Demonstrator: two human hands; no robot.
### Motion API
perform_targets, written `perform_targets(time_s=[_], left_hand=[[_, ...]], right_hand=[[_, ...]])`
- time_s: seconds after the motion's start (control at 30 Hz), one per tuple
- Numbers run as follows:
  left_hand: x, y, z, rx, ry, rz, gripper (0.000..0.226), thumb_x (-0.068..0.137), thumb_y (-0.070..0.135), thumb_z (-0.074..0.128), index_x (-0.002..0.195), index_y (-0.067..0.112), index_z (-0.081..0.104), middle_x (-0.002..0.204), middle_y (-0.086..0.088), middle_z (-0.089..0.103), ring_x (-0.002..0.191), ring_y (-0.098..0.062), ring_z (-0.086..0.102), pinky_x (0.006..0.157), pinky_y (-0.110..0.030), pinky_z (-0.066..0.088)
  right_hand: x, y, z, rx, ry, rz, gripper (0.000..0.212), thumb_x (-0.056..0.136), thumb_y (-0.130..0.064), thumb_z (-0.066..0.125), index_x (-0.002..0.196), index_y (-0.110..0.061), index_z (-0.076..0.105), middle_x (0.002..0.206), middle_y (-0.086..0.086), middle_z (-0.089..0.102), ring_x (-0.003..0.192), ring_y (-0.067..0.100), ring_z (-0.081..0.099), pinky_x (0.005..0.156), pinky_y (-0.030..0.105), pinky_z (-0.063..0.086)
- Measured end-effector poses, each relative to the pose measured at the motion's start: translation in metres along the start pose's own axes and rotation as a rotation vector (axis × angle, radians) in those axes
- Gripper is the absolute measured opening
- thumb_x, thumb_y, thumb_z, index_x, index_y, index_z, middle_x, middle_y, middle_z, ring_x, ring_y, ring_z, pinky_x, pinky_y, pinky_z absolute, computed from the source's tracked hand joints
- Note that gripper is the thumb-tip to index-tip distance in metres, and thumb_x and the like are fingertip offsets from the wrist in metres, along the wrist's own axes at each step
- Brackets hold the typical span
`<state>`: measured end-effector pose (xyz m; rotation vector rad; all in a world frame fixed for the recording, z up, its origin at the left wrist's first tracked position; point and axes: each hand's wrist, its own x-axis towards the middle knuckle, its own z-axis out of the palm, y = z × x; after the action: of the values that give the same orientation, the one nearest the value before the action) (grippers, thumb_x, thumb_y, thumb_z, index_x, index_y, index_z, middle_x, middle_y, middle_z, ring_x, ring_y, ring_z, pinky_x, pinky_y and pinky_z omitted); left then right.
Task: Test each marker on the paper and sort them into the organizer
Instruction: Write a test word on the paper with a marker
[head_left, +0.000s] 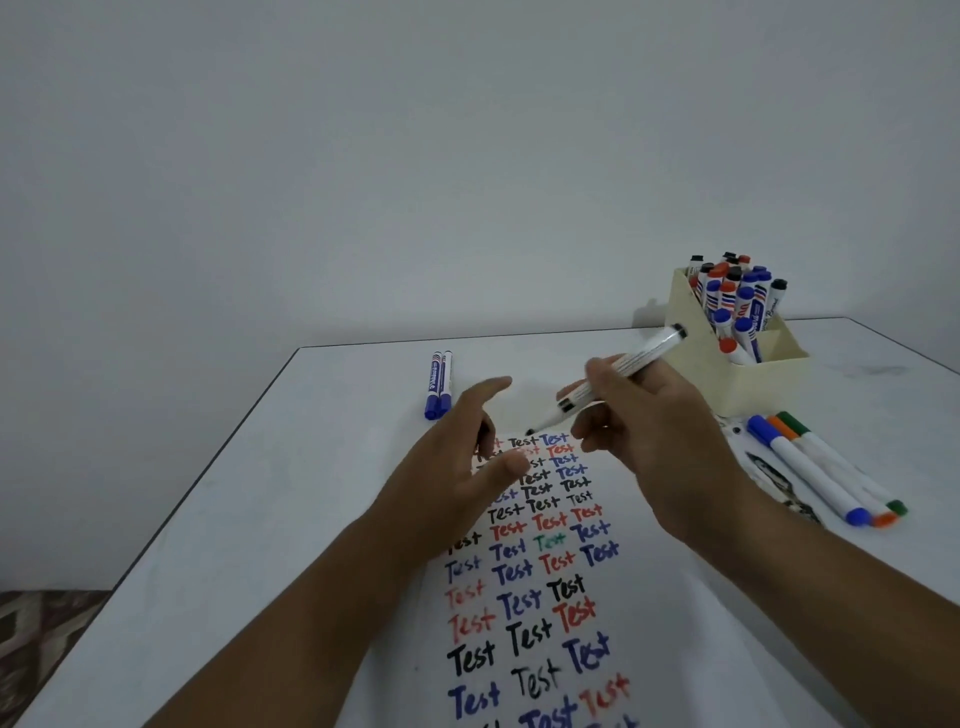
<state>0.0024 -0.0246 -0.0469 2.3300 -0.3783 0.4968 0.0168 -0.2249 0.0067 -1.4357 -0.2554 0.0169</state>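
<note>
Right hand (660, 431) fingers (597, 374) grip uncapped marker (618, 371), tip above paper (540, 597).

Both forearms extended forward, converging. Left hand (457, 457) raised, fingers straight and spread, thumb apart below the index finger, holding nothing. Right hand (649, 426) curled around a marker (613, 371), pinched between thumb and fingertips, tip pointing down-left beyond the fingers, tail rising up-right.
</note>
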Motion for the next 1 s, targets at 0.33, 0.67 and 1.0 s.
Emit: perform_targets(time_s=[0.33,0.67,1.0], left_hand=[[0.009,-0.012,0.007,0.255,-0.052,-0.039,0.028,0.102,0.02,0.04,0.124,0.026,0.056,0.117,0.008,0.059,0.108,-0.005,0.052,0.093,-0.02,0.041],[0.01,-0.011,0.008,0.138,-0.023,-0.106,0.034,0.099,0.022,0.051,0.132,0.03,0.045,0.114,0.015,0.064,0.1,0.003,0.055,0.083,-0.008,0.04],[0.004,0.008,0.007,0.127,0.119,0.132,0.036,0.088,0.021,0.069,0.123,0.024,0.066,0.108,0.011,0.068,0.101,0.004,0.058,0.09,-0.003,0.038]], right_hand=[[-0.025,0.019,-0.031,-0.177,-0.119,0.151,0.04,0.077,-0.001,0.078,0.109,-0.008,0.054,0.087,0.019,0.075,0.082,0.037,0.073,0.07,0.035,0.061],[-0.041,0.041,-0.047,-0.216,-0.214,0.117,0.026,0.069,-0.014,0.083,0.089,-0.01,0.066,0.071,0.011,0.069,0.062,0.021,0.063,0.061,0.031,0.056],[-0.036,0.033,-0.059,-0.64,-0.288,-0.14,0.02,0.076,-0.054,0.059,0.088,-0.07,0.059,0.075,-0.024,0.07,0.065,-0.001,0.061,0.059,0.013,0.048]])
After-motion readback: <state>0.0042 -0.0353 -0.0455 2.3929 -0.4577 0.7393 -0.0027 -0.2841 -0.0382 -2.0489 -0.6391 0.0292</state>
